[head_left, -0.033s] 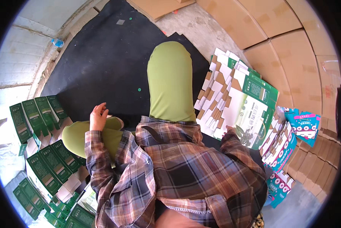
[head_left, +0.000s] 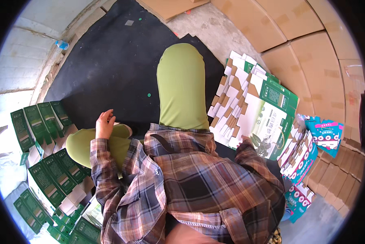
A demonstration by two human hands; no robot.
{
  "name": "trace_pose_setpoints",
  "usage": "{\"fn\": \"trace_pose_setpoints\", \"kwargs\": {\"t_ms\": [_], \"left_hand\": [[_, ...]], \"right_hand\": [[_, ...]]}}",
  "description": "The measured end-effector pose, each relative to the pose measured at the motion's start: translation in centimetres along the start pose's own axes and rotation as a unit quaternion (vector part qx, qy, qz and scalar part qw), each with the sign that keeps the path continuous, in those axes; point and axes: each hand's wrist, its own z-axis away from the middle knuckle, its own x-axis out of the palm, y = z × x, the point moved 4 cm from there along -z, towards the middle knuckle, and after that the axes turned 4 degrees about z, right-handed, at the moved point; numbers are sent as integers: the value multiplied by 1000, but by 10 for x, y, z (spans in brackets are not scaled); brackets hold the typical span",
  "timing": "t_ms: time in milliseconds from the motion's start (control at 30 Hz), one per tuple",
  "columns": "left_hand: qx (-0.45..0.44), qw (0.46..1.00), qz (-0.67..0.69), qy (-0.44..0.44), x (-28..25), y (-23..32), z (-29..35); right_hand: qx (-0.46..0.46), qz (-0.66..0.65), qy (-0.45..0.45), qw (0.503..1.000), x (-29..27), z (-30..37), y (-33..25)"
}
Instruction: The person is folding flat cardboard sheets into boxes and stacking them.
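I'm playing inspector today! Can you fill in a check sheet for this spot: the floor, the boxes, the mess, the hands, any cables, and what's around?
Surface: black mat over grey concrete floor.
Job's things: fanned stack of flat green-and-white cartons at the right; folded green boxes at the left.
Clutter: flat teal-and-white cartons; small blue scrap.
Hands: left hand open, resting by the knee; right hand touching the fanned stack, mostly hidden.
Cables: nothing seen.
Surroundings: brown cardboard sheets; pale wall.

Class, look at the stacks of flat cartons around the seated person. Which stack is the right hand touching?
The stack of green-and-white flat cartons beside the raised knee: the right hand rests on its near edge. The dark green cartons lie on the left; the blue ones lie farther right.
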Motion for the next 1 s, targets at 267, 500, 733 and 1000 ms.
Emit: {"fn": "trace_pose_setpoints", "kwargs": {"t_ms": [267,500,733,1000], "left_hand": [[-21,999,-46,13,-5,-22,14],[-53,995,-89,16,-23,-14,25],[-43,997,-69,14,-21,-10,20],[-42,998,-42,-11,-15,-4,2]], "right_hand": [[-67,-433,-197,877,17,0,54],[29,-609,-223,761,30,72,61],[14,-678,-224,700,17,122,28],[-96,-630,-246,731,-3,218,-111]]}}
